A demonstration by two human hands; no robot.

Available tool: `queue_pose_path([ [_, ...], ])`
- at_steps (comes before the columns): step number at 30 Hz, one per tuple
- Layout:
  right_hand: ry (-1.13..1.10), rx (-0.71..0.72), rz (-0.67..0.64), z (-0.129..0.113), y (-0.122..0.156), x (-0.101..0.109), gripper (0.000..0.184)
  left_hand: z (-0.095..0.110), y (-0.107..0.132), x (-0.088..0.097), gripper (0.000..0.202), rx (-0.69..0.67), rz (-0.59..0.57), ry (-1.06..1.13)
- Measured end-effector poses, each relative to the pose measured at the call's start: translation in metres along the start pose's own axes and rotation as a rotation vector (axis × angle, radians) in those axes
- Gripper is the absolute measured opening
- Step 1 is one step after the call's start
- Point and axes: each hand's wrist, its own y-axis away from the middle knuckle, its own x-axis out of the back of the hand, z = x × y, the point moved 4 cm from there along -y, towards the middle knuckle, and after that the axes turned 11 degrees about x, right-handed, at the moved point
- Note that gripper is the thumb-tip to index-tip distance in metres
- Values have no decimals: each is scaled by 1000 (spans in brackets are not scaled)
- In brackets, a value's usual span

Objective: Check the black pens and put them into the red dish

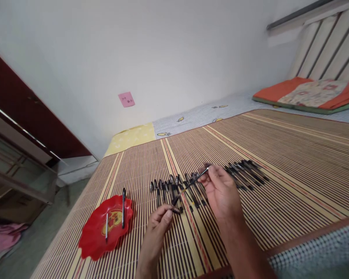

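Note:
A slim dark pen (192, 183) slants between my two hands above the mat. My right hand (221, 190) is closed, its thumb and fingers pinching the pen's upper end. At the lower end, the closed fingers of my left hand (159, 223) pinch the dark tip; a short dark piece shows past these fingertips, and I cannot make out whether it is separate. Behind both hands lies a row of several black pens (165, 188), some hidden by my right hand. More black pens (246, 174) lie side by side to the right.
On the left, a red scalloped plate (90, 236) bears one dark pen (123, 209) and a thin white refill (106, 228). The striped bamboo mat (279, 155) covers the bed. A folded orange cloth (334, 93) rests at back right. A pink note (126, 99) is on the wall.

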Motion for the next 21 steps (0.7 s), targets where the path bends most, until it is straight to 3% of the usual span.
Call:
queue_pose_path([
  [5,31,-13,-32,-1,0,1,18,0,0,4,29,-2,39,-33],
  [12,150,31,-106,-8,2,0,20,21,4,0,24,-89,108,-209],
  [21,263,-103,-458,1,16,-19,18,18,10,-12,42,-51,53,-77],
])
